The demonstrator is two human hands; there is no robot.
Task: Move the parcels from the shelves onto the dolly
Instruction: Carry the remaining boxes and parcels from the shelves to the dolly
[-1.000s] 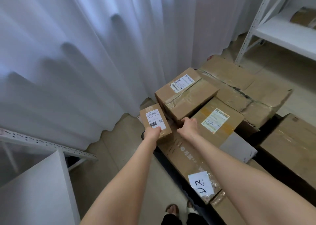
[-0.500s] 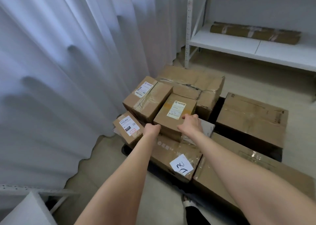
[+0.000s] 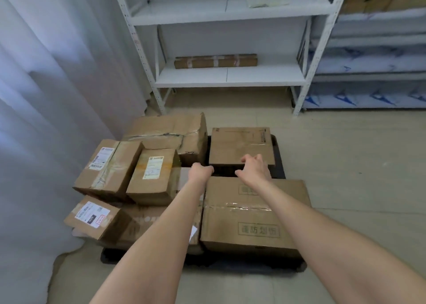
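Both arms reach out over the black dolly (image 3: 279, 166), which stands on the floor loaded with brown parcels. The left grip (image 3: 200, 171) has its fingers curled under and nothing in it; it hovers over the pale flat parcel (image 3: 184, 173) that lies just beneath it. The right grip (image 3: 254, 168) is slack, fingers spread and loosely bent, holding nothing, above the near edge of the plain box (image 3: 239, 145) just beyond it. Under the right wrist lies the big box with printed characters (image 3: 252, 216). Just left of the left grip sits the yellow-labelled box (image 3: 154, 176), touching the white-labelled box (image 3: 108, 165) farther left. Beyond the left grip is the crumpled large box (image 3: 170, 128). Nearer the person and well left of both grips, the small box (image 3: 92, 218) rests tilted at the dolly's corner. Well beyond both grips, a long taped parcel (image 3: 215, 61) lies on the lowest board of the white shelf rack (image 3: 228, 78). A white curtain (image 3: 46, 96) hangs far to the left.
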